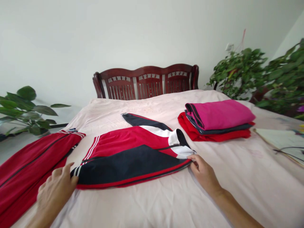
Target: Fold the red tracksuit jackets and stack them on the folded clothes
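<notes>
A red, navy and white track jacket (123, 139) lies on the bed, its white collar toward the right. Its near sleeve is laid across the front of the body, while the far sleeve stretches out behind toward the left. My left hand (57, 183) pinches the striped cuff of the near sleeve. At the shoulder end of that sleeve, my right hand (203, 171) grips the fabric between thumb and fingers. Left of my left hand lies a second red garment (40, 158) with a dark line along it and white stripes at one end.
A stack of folded clothes (218, 117), magenta on top with navy and red below, sits at the right on the pale bedsheet (147, 205). Beyond it are an open notebook (280, 139) and a dark cord. A wooden headboard (148, 82) and leafy plants (242, 69) stand behind.
</notes>
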{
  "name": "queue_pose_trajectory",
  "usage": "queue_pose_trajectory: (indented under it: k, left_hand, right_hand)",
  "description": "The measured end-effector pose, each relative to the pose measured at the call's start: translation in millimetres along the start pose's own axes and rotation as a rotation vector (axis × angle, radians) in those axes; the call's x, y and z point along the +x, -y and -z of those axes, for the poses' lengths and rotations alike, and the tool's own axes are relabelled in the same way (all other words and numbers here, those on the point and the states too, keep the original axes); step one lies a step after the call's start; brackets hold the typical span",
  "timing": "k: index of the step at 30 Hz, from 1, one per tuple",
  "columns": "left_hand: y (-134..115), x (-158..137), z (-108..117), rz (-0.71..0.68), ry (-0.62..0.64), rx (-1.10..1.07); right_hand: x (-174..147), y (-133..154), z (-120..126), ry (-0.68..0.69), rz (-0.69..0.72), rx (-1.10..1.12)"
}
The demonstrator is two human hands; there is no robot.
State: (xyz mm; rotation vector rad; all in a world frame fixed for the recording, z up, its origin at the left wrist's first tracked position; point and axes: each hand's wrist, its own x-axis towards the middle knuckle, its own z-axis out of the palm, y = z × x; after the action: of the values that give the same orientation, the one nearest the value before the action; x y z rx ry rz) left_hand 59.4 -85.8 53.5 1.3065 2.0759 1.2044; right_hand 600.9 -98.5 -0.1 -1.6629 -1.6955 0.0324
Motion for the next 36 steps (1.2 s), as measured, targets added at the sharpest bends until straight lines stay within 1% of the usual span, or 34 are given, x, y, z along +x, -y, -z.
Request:
queue_pose_trajectory:
  k: [2, 3, 5, 7, 11, 13, 14, 15, 17, 20, 24, 26, 28, 29, 33, 34, 36]
  left_hand:
    - [-22, -6, -14, -0.274, -0.057, 0.336]
    - [-33, -9, -25, -0.4, -0.042, 0.411]
    - [-56, -12, -54, -0.581, 0.069, 0.35]
    - [-79, -15, -89, -0.681, 0.222, 0.251]
    - [-116, -27, -163, -0.899, 0.446, 0.289]
    - [-128, -36, -194, -1.0, 0.503, 0.346]
    - [-131, -39, -207, -1.03, 0.519, 0.38]
    - [-134, -42, -218, -1.043, 0.531, 0.413]
    - [-136, -45, -233, -1.028, 0.541, 0.452]
    - [-134, -40, -242, -0.975, 0.521, 0.452]
    - [-127, -31, -245, -0.934, 0.466, 0.429]
    - [-124, -29, -246, -0.934, 0.448, 0.418]
    - [-123, -31, -247, -0.946, 0.432, 0.409]
    - [-122, -32, -247, -0.957, 0.418, 0.403]
    - [-121, -43, -235, -1.047, 0.338, 0.335]
    - [-120, -45, -230, -1.08, 0.354, 0.318]
    - [-115, -47, -218, -1.135, 0.448, 0.319]
  right_hand:
    - [2, 2, 0, -0.003, 0.022, -0.048]
    - [2, 4, 0, -0.004, 0.039, -0.079]
    - [4, 8, 0, 0.009, 0.083, -0.141]
    - [5, 10, 1, 0.033, 0.113, -0.199]
    - [3, 9, 1, 0.083, 0.103, -0.283]
    - [2, 7, 0, 0.108, 0.099, -0.272]
    - [2, 5, 0, 0.12, 0.098, -0.25]
    - [2, 4, 0, 0.131, 0.093, -0.22]
    - [3, 0, 0, 0.155, 0.071, -0.144]
    - [8, -5, 4, 0.222, 0.02, -0.028]
    - [15, -7, 16, 0.398, -0.039, 0.096]
    - [19, -7, 20, 0.449, -0.056, 0.171]
    - [21, -5, 20, 0.435, -0.063, 0.197]
    - [22, -4, 19, 0.415, -0.068, 0.177]
    - [23, -2, 12, 0.353, -0.083, -0.003]
    - [23, -1, 11, 0.343, -0.074, -0.042]
    - [24, -2, 11, 0.325, -0.038, -0.113]
